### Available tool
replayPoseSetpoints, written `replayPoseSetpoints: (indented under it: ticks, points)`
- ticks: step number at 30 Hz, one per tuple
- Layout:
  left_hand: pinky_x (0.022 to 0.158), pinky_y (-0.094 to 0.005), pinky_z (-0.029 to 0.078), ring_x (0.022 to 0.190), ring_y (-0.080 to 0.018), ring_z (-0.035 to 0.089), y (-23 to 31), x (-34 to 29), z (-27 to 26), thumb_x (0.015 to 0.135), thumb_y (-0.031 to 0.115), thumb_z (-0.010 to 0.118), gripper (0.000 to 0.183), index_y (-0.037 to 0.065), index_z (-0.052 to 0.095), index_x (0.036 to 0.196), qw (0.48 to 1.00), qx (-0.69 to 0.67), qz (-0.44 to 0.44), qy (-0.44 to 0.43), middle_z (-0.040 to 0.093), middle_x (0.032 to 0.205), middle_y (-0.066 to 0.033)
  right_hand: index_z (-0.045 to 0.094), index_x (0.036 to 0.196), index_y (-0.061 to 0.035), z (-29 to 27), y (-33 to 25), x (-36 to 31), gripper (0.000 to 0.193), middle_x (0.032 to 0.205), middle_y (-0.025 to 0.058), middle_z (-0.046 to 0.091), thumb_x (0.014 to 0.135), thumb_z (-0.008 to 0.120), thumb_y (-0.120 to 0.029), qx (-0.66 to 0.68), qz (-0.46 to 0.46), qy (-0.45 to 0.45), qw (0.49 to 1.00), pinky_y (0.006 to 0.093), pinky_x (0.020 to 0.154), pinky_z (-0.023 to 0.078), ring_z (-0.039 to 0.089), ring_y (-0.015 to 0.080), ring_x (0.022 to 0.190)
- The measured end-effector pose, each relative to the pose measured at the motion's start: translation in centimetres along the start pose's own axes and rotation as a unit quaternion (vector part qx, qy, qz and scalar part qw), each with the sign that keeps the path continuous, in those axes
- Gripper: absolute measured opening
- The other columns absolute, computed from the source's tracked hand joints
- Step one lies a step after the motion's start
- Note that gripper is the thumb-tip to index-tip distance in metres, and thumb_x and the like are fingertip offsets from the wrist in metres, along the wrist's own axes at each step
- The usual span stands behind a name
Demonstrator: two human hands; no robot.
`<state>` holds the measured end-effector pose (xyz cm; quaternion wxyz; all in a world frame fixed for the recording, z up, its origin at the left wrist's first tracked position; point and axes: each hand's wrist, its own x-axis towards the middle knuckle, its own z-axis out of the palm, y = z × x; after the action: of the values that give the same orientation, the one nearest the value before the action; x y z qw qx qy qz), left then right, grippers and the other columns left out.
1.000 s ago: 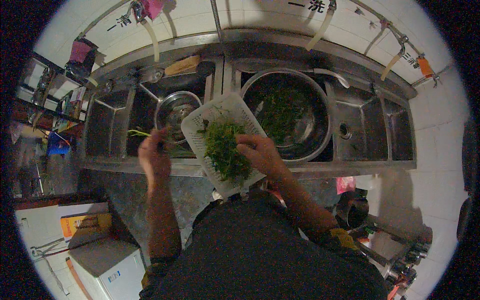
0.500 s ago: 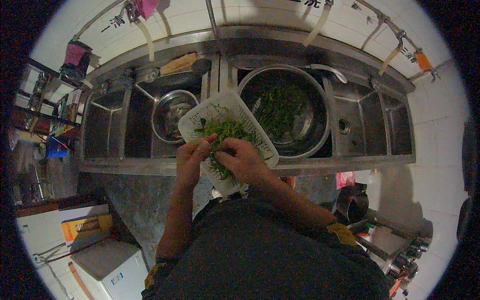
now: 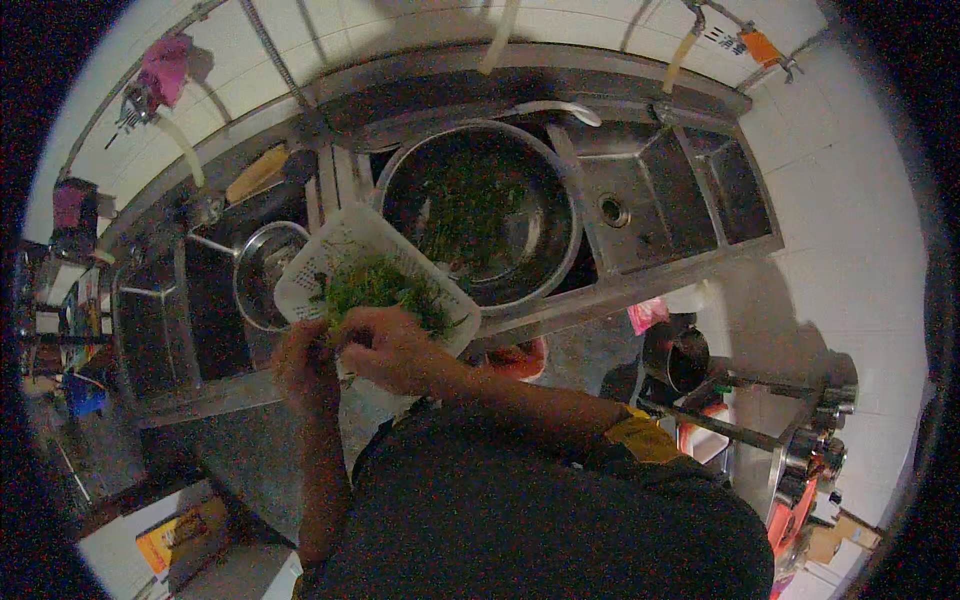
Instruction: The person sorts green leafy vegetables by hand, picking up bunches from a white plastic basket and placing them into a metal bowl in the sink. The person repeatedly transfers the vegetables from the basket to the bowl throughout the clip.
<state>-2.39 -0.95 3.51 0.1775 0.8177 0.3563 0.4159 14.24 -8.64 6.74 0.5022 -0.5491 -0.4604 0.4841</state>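
Observation:
A white perforated plastic basket (image 3: 345, 228) rests tilted at the sink's front edge, with a heap of thin leafy greens (image 3: 372, 285) inside. My left hand (image 3: 306, 362) is at the near-left side of the basket, its fingers closed on a bit of the greens. Beside it, my right hand (image 3: 388, 348) curls over the near side of the heap, thumb and fingers pinched on greens; its back hides part of the grip. Behind the basket, a large steel bowl (image 3: 577, 225) holds more greens in dark water or shadow.
A smaller steel bowl (image 3: 243, 285) sits in the left basin, partly behind the basket. To the right is a basin with a drain (image 3: 614, 210). A white-handled tool (image 3: 575, 112) lies along the back ledge. Pots stand on a rack (image 3: 740, 425) at right.
My view has turned, so the sink appears tilted and farther left. Both hands have drawn back from over the heap toward the basket's near edge, still close together.

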Motion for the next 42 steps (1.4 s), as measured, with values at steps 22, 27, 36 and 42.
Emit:
replayPoseSetpoints:
  ticks: [22, 27, 36, 42]
  points:
    - [0.071, -0.0285, 0.045, 0.076, -0.0106, 0.052, -4.8, 4.5, -4.8, 0.103, 0.024, 0.063, 0.025, 0.003, 0.067, 0.090, 0.932, -0.291, -0.216, -0.006, 0.060, 0.084, -0.0027, 0.068, 0.112, -0.0014, -3.4, -0.7, -0.1, 0.027, 0.096, 0.0142, 0.074, 0.091, 0.074, -0.016, -0.024, 0.042, 0.032, 0.998, 0.0398, 0.079, 0.057, 0.072, 0.0235, 0.086]
    - [0.062, -0.0272, 0.042, 0.064, -0.0123, 0.053, -6.5, 2.0, -0.5, 0.098, 0.035, 0.072, 0.032, 0.004, 0.070, 0.088, 0.844, -0.357, -0.396, -0.060, 0.064, 0.080, -0.0002, 0.064, 0.128, 0.0009, -3.8, 1.4, 1.0, 0.039, 0.110, 0.0164, 0.074, 0.094, 0.073, -0.016, 0.071, 0.061, 0.021, 0.995, 0.0379, 0.090, 0.057, 0.072, 0.0234, 0.101]
    - [0.070, -0.0307, 0.050, 0.074, -0.0140, 0.062, -3.0, 4.5, 1.0, 0.099, 0.029, 0.070, 0.030, 0.000, 0.071, 0.094, 0.923, -0.045, -0.250, -0.288, 0.069, 0.083, -0.0039, 0.063, 0.129, 0.0009, -10.9, 7.4, 1.7, 0.047, 0.120, 0.0200, 0.071, 0.095, 0.072, -0.029, -0.156, 0.022, 0.175, 0.972, 0.0427, 0.096, 0.055, 0.070, 0.0320, 0.110]
    - [0.074, -0.0302, 0.048, 0.080, -0.0122, 0.058, -5.5, 1.3, -1.9, 0.100, 0.022, 0.068, 0.025, -0.001, 0.070, 0.108, 0.929, -0.148, -0.299, -0.162, 0.066, 0.090, -0.0035, 0.064, 0.128, -0.0002, -26.2, 27.0, 3.7, 0.043, 0.114, 0.0217, 0.072, 0.095, 0.065, -0.028, -0.381, 0.257, 0.219, 0.861, 0.0473, 0.088, 0.056, 0.071, 0.0357, 0.104]
